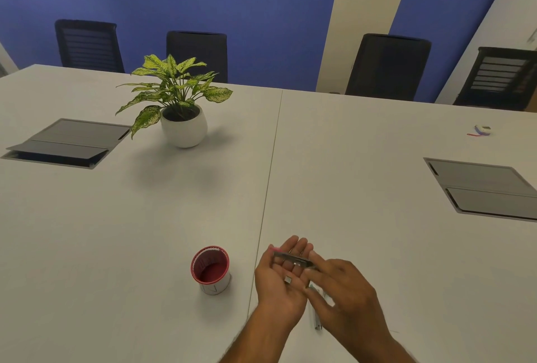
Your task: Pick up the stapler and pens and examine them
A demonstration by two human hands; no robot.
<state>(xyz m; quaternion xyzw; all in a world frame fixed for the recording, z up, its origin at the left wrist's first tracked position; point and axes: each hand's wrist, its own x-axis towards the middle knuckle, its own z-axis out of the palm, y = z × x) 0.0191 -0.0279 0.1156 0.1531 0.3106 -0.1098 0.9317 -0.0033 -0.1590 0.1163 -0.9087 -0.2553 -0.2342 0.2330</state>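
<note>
While the left hand (280,278) lies palm-up with fingers straight near the table's (116,217) near edge, the right hand (345,296) pinches a dark pen (293,259) across those fingers.

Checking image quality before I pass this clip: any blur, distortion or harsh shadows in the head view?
Head view: wide-angle bending tilts the chairs and wall stripes outward; the right hand is motion-blurred, and so is the pen it pinches over the open left hand; soft even light leaves faint shadows under the potted plant and red cup; no glare on the table.
</note>
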